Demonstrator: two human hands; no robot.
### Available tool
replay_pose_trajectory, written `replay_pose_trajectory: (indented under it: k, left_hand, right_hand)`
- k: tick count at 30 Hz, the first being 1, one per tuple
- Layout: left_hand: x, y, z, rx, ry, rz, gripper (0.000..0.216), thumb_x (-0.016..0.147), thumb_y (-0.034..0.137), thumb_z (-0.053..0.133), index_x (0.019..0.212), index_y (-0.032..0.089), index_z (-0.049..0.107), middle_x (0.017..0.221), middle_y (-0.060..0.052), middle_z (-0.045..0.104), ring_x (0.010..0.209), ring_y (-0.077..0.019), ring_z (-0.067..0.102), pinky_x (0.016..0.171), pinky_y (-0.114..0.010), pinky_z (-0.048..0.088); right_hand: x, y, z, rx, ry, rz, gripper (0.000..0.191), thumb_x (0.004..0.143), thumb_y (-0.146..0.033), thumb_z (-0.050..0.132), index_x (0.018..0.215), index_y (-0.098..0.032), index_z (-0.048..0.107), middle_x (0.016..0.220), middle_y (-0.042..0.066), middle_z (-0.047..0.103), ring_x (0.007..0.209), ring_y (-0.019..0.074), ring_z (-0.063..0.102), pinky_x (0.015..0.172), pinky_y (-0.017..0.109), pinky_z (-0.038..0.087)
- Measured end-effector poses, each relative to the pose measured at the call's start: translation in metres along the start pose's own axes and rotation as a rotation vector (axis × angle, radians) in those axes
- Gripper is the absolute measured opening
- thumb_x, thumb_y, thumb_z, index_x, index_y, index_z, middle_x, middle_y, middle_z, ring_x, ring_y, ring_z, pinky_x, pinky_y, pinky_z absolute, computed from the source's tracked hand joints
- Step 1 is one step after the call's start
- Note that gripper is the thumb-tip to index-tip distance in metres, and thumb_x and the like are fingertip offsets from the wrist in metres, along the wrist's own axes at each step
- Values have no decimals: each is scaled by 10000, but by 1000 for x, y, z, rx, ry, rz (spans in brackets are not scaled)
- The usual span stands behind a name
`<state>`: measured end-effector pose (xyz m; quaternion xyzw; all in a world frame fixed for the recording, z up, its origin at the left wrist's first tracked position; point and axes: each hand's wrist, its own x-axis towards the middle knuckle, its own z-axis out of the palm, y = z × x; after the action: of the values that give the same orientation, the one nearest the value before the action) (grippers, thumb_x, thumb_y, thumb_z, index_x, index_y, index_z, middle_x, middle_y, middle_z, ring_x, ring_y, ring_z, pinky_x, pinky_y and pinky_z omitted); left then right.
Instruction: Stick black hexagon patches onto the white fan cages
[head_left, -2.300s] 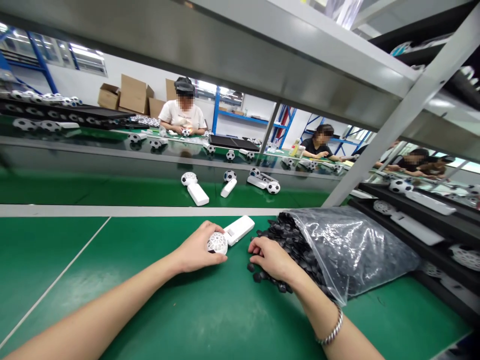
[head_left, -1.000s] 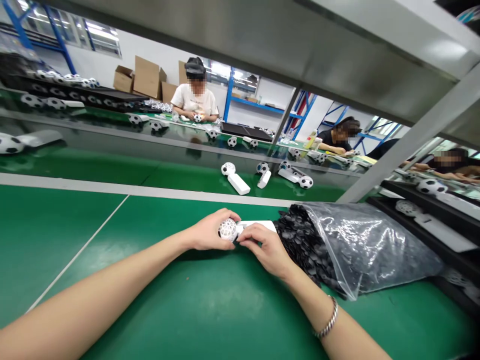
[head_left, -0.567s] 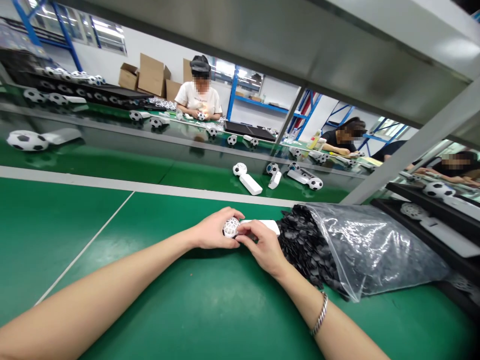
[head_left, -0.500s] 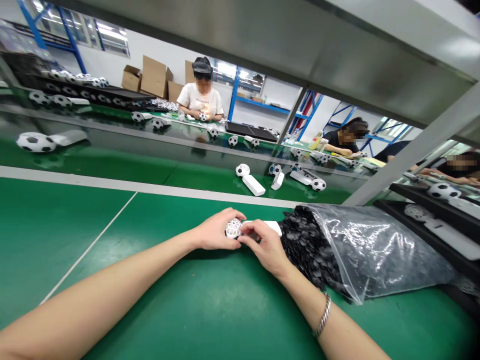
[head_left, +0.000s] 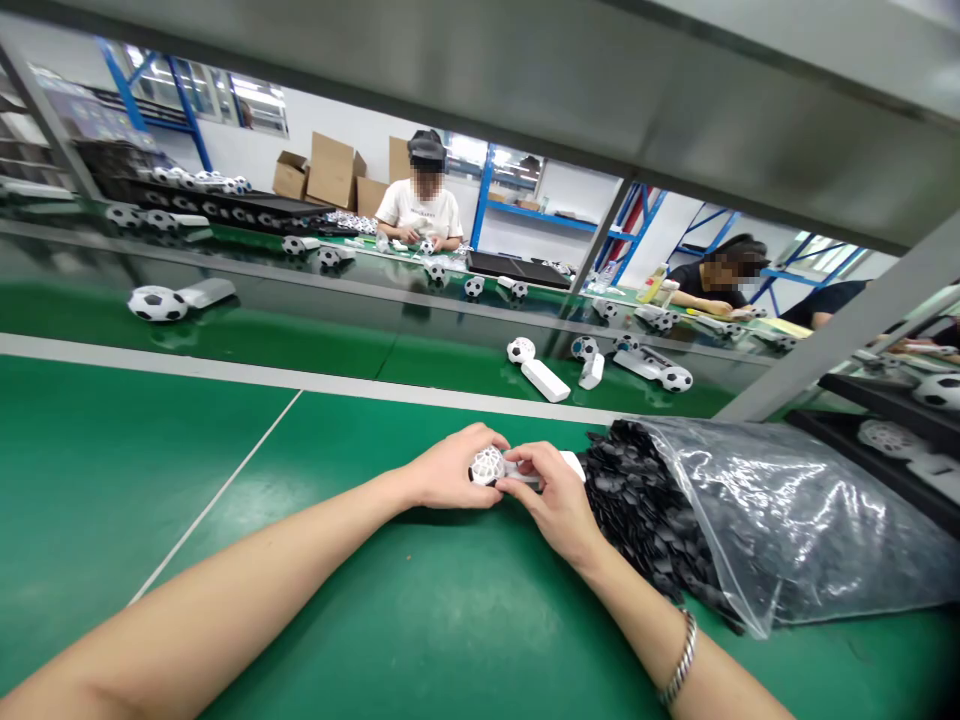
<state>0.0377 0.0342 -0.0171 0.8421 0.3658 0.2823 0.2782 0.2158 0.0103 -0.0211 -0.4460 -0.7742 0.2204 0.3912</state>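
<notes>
We observe the clear plastic bag lying on its side on the green table, with black pieces spilling from its mouth on the left. We take this bag as our reference.

To the left of the bag, we find the white openwork ball, with black at its edge. Its white handle runs toward the bag, ending just beside the black pieces, and is partly covered by the right hand.

The left hand, farther from the bag, is curled around the ball, thumb on the near side and fingers on the far side. The right hand, between ball and bag, has thumb and fingertips drawn close together at the ball's bag-facing side, near the neck. We cannot tell whether they pinch a small piece. A twisted bracelet is on the right wrist, on the near side of the bag.

Beyond the bag and to its left, we note a ball-headed unit lying on the green belt. Farther beyond, a person in a white shirt handles a ball.
</notes>
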Motion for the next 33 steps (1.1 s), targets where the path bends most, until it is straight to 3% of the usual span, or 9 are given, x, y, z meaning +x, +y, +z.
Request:
replay_pose_trajectory:
  k: [21, 27, 30, 33]
  left_hand:
    - [0, 1, 4, 8, 57, -4, 341, 654, 256, 600, 987, 216, 533, 953, -34, 527, 879, -197, 520, 779, -311, 430]
    - [-2, -1, 10, -47, 121, -12, 476, 602, 251, 661, 1055, 220, 518, 1005, -49, 545, 936, -223, 521, 837, -342, 428]
    - [4, -11, 13, -141, 159, -87, 591, 550, 282, 726, 1095, 222, 505, 1022, -56, 564, 933, -236, 541, 828, -365, 441]
    - [20, -30, 4, -237, 326, -289, 533, 545, 298, 753, 1018, 204, 527, 903, -38, 611, 814, -203, 592, 710, -314, 487]
  right_hand:
    - [4, 5, -1, -51, -18, 25, 161, 732, -330, 643, 818, -205, 588, 809, 7, 593, 773, 160, 545, 697, 283, 427]
    - [5, 12, 1, -68, -64, 28, 159, 782, -368, 566, 847, -224, 580, 832, 18, 593, 797, 174, 559, 704, 294, 458]
    - [4, 21, 3, -139, -4, -25, 190, 796, -392, 529, 901, -240, 574, 983, 62, 570, 914, 213, 548, 749, 329, 472]
    - [0, 32, 5, -210, 25, -49, 241, 787, -413, 524, 977, -266, 552, 1162, 84, 485, 1047, 241, 504, 789, 350, 484]
